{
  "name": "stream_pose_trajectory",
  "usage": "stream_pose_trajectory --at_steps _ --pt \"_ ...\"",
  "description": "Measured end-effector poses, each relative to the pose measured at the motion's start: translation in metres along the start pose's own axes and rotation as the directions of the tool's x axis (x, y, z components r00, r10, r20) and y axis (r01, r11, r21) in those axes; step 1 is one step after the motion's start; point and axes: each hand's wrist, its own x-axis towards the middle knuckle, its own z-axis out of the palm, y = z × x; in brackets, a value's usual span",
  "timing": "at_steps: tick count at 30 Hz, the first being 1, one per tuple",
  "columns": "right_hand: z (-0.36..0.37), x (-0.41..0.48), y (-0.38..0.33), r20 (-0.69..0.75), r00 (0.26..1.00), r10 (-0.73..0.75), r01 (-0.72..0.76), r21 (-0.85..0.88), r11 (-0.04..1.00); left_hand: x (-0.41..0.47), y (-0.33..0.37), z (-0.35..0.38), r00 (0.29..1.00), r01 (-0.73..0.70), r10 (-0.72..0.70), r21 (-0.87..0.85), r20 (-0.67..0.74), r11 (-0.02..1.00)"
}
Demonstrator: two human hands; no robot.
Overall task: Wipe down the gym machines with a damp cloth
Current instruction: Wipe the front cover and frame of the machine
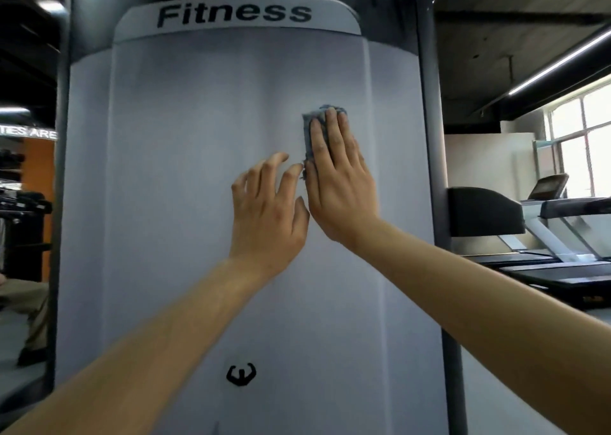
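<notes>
A tall grey gym machine cover (pixel 185 157) fills the view, with the word "Fitness" at its top and a small black logo near its bottom. My right hand (pixel 340 177) lies flat on the panel and presses a grey-blue cloth (pixel 310 127) against it; the cloth shows above and left of the fingers. My left hand (pixel 267 206) is beside it on the left, fingers spread and bent, fingertips near the cloth's lower edge, holding nothing.
Dark posts (pixel 429 137) frame the cover on both sides. Treadmills (pixel 545 223) stand at the right under a bright window (pixel 582 124). At the far left are dark weight racks (pixel 23 210), an orange wall and part of a person's legs (pixel 29 305).
</notes>
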Motion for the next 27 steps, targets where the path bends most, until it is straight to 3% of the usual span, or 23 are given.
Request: stream_pose_trajectory --at_steps 10,14,19,27 --pt "-0.006 0.055 0.030 -0.092 0.988 -0.127 0.123 -0.055 0.991 0.053 0.009 0.014 0.986 0.059 -0.062 -0.022 -0.158 0.998" --pt "-0.005 0.058 0.034 -0.104 0.981 -0.164 0.159 -0.047 0.986 0.078 0.011 0.015 0.984 0.078 -0.080 -0.015 -0.161 0.997" --pt "-0.011 0.059 0.034 -0.113 0.978 -0.174 0.168 -0.060 0.984 0.087 0.004 0.012 0.991 -0.004 0.003 -0.007 -0.136 1.000" --pt "-0.001 0.055 0.025 -0.168 0.981 -0.099 0.097 -0.025 0.995 0.072 -0.002 0.011 0.993 -0.058 0.051 -0.055 -0.107 0.997"
